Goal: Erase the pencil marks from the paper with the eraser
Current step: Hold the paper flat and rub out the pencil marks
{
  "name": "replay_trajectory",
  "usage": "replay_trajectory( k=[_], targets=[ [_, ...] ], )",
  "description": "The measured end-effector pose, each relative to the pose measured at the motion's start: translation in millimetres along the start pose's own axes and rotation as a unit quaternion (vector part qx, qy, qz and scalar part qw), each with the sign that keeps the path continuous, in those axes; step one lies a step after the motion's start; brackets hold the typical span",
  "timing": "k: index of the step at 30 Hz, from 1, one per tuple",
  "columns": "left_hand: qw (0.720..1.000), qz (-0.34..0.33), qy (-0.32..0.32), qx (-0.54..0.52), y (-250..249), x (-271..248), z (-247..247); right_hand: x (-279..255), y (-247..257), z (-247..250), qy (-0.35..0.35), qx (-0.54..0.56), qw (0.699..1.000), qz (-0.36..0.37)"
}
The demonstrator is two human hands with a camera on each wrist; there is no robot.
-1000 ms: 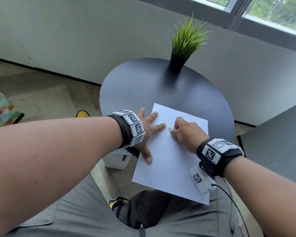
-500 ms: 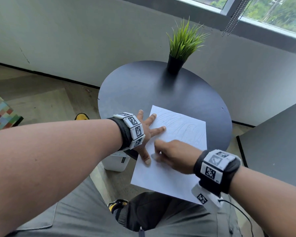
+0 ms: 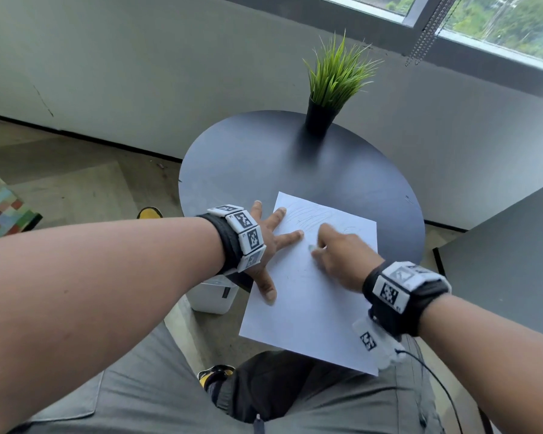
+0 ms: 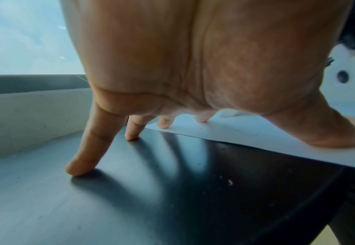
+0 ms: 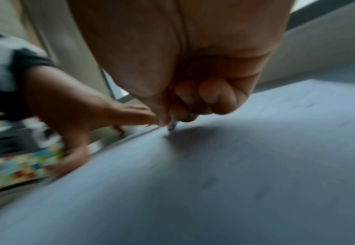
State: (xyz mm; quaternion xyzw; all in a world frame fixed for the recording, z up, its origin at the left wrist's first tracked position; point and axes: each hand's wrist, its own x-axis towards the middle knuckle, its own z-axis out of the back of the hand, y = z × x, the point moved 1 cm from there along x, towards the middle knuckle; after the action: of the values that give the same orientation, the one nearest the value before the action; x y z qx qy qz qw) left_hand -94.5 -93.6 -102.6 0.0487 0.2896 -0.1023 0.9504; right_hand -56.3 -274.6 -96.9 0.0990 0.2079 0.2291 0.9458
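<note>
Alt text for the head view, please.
A right hand rubs a small eraser on a white sheet of paper while the left hand, fingers spread, pins its edge to a round dark table with a potted plant.

The eraser [image 5: 173,124] shows only its tip (motion-blurred), the rest hidden inside the right hand's [image 5: 193,74] curled fingers [image 5: 216,97].

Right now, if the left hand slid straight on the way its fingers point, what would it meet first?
Probably the right hand. The left hand lies flat, its fingers spread across the left edge of the paper, the forefinger aiming at the right hand's fingers that pinch the eraser. Only bare paper lies between them, though depth is unclear.
</note>
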Motion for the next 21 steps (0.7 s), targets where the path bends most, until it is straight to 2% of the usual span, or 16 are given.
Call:
replay_trajectory(
  k=[3,5,7,9,12,14,18,21],
  targets=[
    [1.0,-0.004,-0.001,0.002,0.5,1.7,-0.2,-24.6,27.4,-26.0,0.089,-0.022,0.989,0.117],
    [1.0,-0.003,0.002,0.001,0.2,1.8,-0.1,-17.4,17.9,-21.3,0.085,-0.018,0.991,0.102],
    [1.0,-0.002,0.004,-0.005,0.4,1.6,0.1,0.4,-2.4,-3.6,0.027,0.013,0.999,0.012],
    [1.0,-0.003,0.006,-0.01,0.7,1.2,-0.5,1.5,-9.1,0.2,-0.005,0.033,0.999,-0.022],
    [1.0,-0.004,0.002,-0.005,0.5,1.9,-0.9,-19.6,15.8,-20.1,0.063,-0.014,0.994,0.088],
    [1.0,-0.006,0.003,-0.004,0.7,1.5,-0.6,-23.9,17.4,-24.7,0.087,-0.026,0.99,0.11],
    [1.0,-0.006,-0.001,-0.019,2.8,-0.6,-2.7,2.5,-17.1,-2.2,0.005,0.047,0.998,-0.039],
    [0.999,0.004,-0.012,-0.033,-0.5,-3.6,-3.7,7.3,-22.7,-2.3,-0.024,0.038,0.997,-0.056]
  ],
)
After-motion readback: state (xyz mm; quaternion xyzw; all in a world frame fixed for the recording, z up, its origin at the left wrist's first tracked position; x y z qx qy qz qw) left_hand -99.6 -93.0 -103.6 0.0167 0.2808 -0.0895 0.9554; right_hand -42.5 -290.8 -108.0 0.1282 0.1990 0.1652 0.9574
